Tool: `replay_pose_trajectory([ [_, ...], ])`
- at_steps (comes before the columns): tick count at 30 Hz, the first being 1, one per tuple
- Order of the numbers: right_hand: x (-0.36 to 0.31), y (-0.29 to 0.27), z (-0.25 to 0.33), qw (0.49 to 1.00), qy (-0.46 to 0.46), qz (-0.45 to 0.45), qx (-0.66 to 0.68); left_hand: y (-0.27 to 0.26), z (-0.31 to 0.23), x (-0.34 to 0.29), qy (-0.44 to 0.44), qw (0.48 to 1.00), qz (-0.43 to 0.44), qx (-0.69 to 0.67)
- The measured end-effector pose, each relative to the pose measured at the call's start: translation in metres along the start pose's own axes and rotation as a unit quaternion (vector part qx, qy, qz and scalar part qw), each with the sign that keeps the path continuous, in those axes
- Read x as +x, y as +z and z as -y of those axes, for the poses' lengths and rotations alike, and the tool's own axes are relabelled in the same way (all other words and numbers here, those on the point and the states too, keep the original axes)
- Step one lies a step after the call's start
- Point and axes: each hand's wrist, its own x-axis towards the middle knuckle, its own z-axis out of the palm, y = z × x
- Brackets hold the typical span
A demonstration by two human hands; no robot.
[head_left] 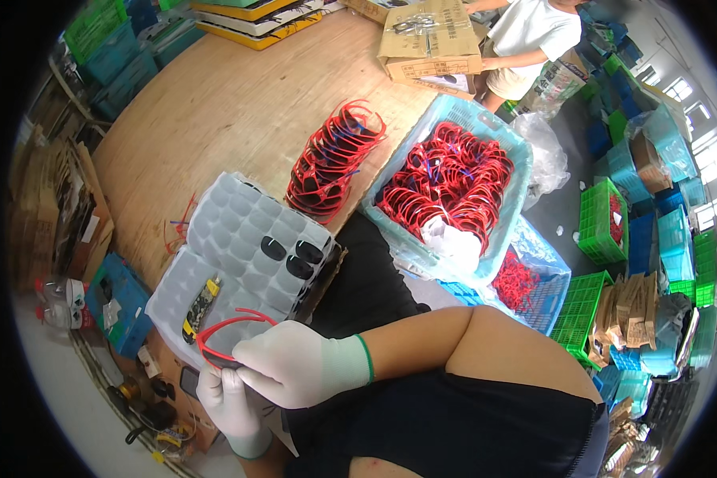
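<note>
My left hand [233, 402] and my right hand [299, 366], both in white gloves, pinch a pair of red glasses [213, 352] between them. Its red temples point up and away, and a dark patch like a lens shows at the fingertips. Fingers cover most of the front. Just beyond my hands lies a whitish tray [231, 219] with rows of round pockets. Several dark lenses [272, 248] rest on its right part. A yellow and black utility knife [201, 311] lies on the tray's near left part.
A tall bundle of red glasses frames [334, 163] stands on the wooden table [207, 111]. To its right, a light-blue crate [498, 131] is filled with more bundles. Across the table, a person [534, 40] is beside a cardboard box [430, 40]. Green crates [601, 215] stand farther right.
</note>
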Motion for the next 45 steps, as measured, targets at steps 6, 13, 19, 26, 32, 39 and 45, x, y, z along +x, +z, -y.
replay_pose_trajectory([
  [6, 0.006, -0.003, -0.007, 0.999, -0.040, 0.029, 0.014, -0.012, 0.003, -0.004, 0.014, 0.999, -0.027, 0.026],
  [13, 0.010, -0.012, -0.007, 0.996, -0.008, 0.087, 0.009, -0.002, -0.001, -0.007, 0.025, 0.998, -0.051, 0.027],
  [19, 0.009, -0.010, -0.019, 0.996, -0.009, 0.091, 0.014, -0.004, 0.006, -0.010, 0.028, 0.992, -0.032, 0.122],
  [26, 0.004, -0.013, -0.027, 0.968, 0.024, 0.135, 0.208, -0.003, 0.008, 0.001, 0.044, 0.999, 0.004, 0.012],
  [32, 0.003, -0.021, -0.039, 0.961, 0.041, 0.152, 0.225, -0.007, 0.012, 0.011, 0.112, 0.989, -0.025, 0.097],
  [39, 0.004, -0.034, -0.050, 0.970, 0.027, 0.111, 0.214, 0.003, 0.014, 0.029, 0.115, 0.984, -0.008, 0.136],
  [45, -0.001, -0.043, -0.065, 0.968, 0.040, 0.063, 0.238, 0.023, 0.016, 0.050, 0.097, 0.987, -0.006, 0.126],
])
